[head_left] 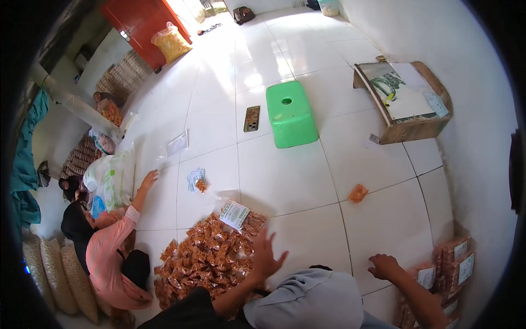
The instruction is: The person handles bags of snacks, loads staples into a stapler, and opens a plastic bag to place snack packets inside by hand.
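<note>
My left hand point(267, 256) is raised with its fingers spread and nothing in it. It is close to a large heap of small plastic packets of orange-brown snack point(205, 257) on the floor. At the back of the heap lies a bigger clear bag of packets with a white-green label point(235, 214), just beyond my left fingers. My right hand point(384, 267) hangs over the tiles, fingers apart and holding nothing. Right of it, filled labelled bags point(452, 266) are stacked against the wall. One small orange packet point(358, 193) lies alone ahead of my right hand.
A co-worker in a pink top point(112, 257) sits left of the heap, one arm stretched forward. A green stool point(290, 115), a phone point(251, 119) and a low wooden table point(402, 98) stand or lie ahead. Tall filled sacks point(57, 274) line the left.
</note>
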A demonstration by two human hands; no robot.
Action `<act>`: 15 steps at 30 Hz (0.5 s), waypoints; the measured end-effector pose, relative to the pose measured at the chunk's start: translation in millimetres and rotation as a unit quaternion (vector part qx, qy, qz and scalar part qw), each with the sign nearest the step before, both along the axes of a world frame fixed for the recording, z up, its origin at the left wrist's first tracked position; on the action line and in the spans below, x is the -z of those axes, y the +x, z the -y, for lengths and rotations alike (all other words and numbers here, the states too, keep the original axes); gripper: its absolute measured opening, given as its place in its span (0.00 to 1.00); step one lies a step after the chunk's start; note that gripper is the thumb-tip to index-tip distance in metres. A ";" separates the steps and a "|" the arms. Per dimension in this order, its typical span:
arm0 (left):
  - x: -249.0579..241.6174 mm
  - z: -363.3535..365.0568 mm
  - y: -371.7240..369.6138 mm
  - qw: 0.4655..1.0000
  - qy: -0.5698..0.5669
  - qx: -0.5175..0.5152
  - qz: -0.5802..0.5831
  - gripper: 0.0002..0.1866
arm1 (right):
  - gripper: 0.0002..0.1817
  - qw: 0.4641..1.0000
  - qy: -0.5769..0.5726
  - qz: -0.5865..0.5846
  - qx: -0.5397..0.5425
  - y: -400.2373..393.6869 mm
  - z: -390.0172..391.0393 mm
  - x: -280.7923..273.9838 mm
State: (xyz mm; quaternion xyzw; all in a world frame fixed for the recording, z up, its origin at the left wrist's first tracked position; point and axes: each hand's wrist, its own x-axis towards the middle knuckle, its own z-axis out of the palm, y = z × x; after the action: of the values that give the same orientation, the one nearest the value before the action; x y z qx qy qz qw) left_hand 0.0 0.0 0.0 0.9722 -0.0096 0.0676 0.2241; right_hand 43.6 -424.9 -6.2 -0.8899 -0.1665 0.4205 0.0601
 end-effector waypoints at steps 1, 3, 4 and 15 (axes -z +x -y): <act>-4.7 12.7 -3.1 0.997 -0.032 0.052 -0.039 0.42 | 0.25 1.000 0.004 0.020 -0.020 1.3 0.0 4.1; -28.5 33.3 -10.8 0.975 -0.181 0.038 -0.125 0.42 | 0.24 0.998 0.021 0.046 -0.032 -0.3 -1.6 2.6; -40.2 46.6 -9.6 0.923 -0.312 0.034 -0.224 0.41 | 0.23 0.999 0.010 0.042 -0.029 -1.1 3.1 -6.1; -233.5 75.6 18.8 0.869 -0.356 0.102 -0.328 0.34 | 0.35 0.988 0.055 0.138 -0.041 -22.6 24.5 10.0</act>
State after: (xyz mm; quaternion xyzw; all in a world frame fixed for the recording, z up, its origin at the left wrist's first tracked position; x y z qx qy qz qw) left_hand 18.8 -75.6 233.5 0.7862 -0.0102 -0.2799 0.5508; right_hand 21.0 -449.4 -16.1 -0.9271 -0.2322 0.2862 0.0681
